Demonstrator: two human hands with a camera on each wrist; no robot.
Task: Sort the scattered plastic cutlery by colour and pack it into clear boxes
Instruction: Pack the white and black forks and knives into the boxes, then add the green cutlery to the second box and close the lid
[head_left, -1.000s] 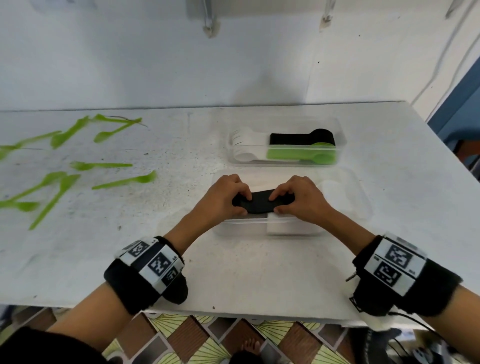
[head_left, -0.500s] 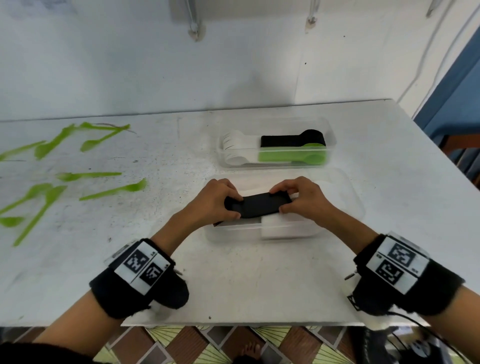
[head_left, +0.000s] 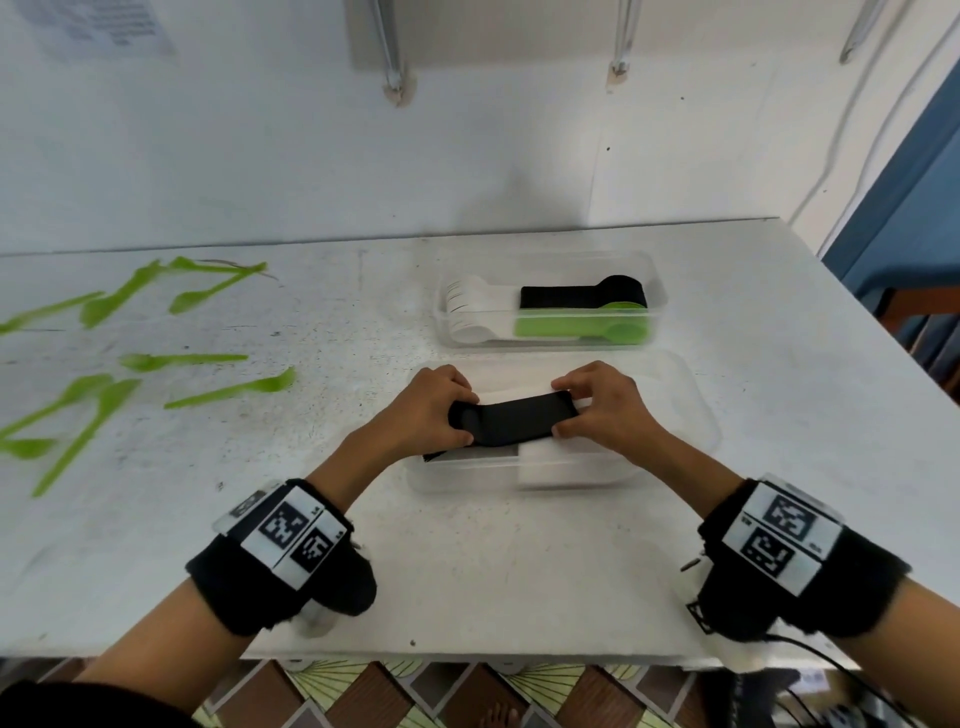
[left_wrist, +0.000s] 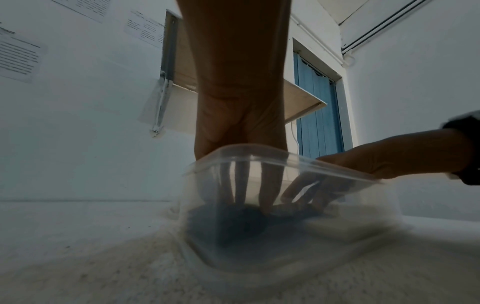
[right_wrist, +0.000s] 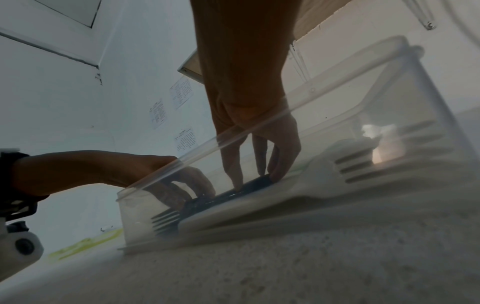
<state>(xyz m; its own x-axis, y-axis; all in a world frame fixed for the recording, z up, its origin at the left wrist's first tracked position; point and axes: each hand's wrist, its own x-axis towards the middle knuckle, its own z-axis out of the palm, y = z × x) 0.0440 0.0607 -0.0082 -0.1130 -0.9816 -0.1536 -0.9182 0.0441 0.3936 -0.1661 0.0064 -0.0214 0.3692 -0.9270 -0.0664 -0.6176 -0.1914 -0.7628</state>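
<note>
Both hands hold a stack of black cutlery (head_left: 511, 423) inside the near clear box (head_left: 701, 410). My left hand (head_left: 441, 410) grips its left end and my right hand (head_left: 587, 410) pinches its right end, which sits slightly higher. Through the box wall (left_wrist: 259, 158), the left wrist view shows my left hand's fingers (left_wrist: 267, 201) down on the dark stack (left_wrist: 233, 218). In the right wrist view the black stack (right_wrist: 233, 195) lies on white forks (right_wrist: 324, 170) inside the box (right_wrist: 285, 115). White cutlery (head_left: 566, 462) shows under the stack.
A second clear box (head_left: 655, 291) behind the near one holds white, black and green cutlery. Several green pieces (head_left: 228, 395) lie scattered on the left of the white table (head_left: 519, 571). The table's front edge is close to my wrists, and a wall stands behind.
Both hands have stayed at the near box holding the black stack. Its right end has tilted up slightly. The head view has shifted a little.
</note>
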